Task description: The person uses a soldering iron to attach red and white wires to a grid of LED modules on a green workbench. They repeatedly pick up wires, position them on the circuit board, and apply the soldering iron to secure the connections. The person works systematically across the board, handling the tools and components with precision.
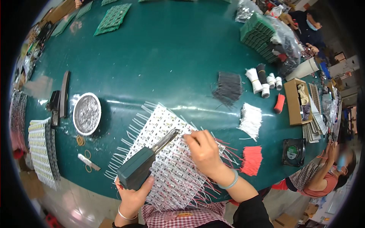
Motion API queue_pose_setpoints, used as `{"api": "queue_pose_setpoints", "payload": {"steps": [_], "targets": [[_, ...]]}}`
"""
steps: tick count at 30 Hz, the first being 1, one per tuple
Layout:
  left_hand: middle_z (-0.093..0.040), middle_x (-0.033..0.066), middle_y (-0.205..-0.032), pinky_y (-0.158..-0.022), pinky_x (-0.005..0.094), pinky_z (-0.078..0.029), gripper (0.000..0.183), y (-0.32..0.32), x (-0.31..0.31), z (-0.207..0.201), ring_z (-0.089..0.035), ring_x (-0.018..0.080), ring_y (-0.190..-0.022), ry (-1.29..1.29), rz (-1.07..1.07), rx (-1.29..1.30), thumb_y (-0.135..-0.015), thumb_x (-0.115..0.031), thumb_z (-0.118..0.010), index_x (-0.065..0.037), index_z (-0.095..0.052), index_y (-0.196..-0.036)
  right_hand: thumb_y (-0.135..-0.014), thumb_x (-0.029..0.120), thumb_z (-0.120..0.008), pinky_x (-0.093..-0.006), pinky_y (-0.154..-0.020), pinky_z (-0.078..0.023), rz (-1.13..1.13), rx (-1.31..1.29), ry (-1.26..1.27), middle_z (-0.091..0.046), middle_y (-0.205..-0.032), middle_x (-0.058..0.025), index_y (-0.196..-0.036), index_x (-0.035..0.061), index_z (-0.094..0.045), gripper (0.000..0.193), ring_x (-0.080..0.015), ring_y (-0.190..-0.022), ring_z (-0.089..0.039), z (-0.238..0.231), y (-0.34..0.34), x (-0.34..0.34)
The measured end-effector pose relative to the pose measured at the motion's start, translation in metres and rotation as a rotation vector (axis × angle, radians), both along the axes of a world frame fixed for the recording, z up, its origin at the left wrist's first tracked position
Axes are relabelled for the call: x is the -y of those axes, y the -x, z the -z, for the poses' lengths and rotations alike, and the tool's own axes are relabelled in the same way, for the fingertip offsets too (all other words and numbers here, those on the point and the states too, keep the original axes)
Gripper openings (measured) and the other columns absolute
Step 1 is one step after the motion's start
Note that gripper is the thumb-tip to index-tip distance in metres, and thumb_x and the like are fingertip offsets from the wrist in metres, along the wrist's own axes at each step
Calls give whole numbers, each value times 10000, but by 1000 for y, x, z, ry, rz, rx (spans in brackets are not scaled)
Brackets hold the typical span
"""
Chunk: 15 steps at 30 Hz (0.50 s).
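Note:
My left hand (135,195) is wrapped around a tool with a boxy dark green body (136,168) and a long metal nose. The nose points away from me over a white circuit board panel (161,125) lying askew at the table's near edge. White and red wires (190,186) spread across the panel's near part, and their ends stick out past its edges. Just right of the metal tip, my right hand (205,152) hovers close over the panel with thumb and forefinger pinched together. Whatever lies between those fingers is too small to make out.
A bowl of silvery bits (97,114) stands at left, near rubber bands (80,140). At right lie bundles of black (228,88), white (250,121) and red wires (251,160), a small fan (293,152) and a cardboard box (293,102). Another person (319,174) sits at far right.

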<state>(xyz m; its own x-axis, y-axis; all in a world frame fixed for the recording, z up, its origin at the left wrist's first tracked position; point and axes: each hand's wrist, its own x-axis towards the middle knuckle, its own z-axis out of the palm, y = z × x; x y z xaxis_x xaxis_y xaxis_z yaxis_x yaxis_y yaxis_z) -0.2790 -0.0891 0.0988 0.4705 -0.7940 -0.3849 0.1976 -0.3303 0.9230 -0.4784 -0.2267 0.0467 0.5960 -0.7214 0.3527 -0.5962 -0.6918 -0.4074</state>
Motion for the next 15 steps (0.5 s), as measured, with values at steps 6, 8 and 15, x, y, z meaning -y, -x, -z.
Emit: {"api": "queue_pose_setpoints", "payload": {"steps": [6,8,15], "targets": [[-694,85,-906,-690,250,-496,277,1,1,0,-624,114,-768,23,127,186,-751,-17,-799,58,-700,-998,-734,2,-628,-365,-707,-497,-15,11,18,-577,-950,-113,-1068,-40,-640,337,-274,-845,-575,4,-3,0],[-678,85,-879,-664,248,-482,267,2,6,5,-610,116,-737,93,192,314,-750,-18,-792,63,-696,-986,-740,5,-630,-367,-710,-497,-7,-3,21,-578,-957,-114,-1073,-41,-640,337,-273,-847,-575,4,1,1],[-663,105,-867,-631,258,-476,237,5,13,3,-610,133,-711,85,206,382,-745,-18,-779,61,-683,-946,-743,17,-640,-368,-713,-492,-2,-25,30,-576,-971,-117,-1087,-46,-642,350,-273,-851,-572,3,1,1]]}}
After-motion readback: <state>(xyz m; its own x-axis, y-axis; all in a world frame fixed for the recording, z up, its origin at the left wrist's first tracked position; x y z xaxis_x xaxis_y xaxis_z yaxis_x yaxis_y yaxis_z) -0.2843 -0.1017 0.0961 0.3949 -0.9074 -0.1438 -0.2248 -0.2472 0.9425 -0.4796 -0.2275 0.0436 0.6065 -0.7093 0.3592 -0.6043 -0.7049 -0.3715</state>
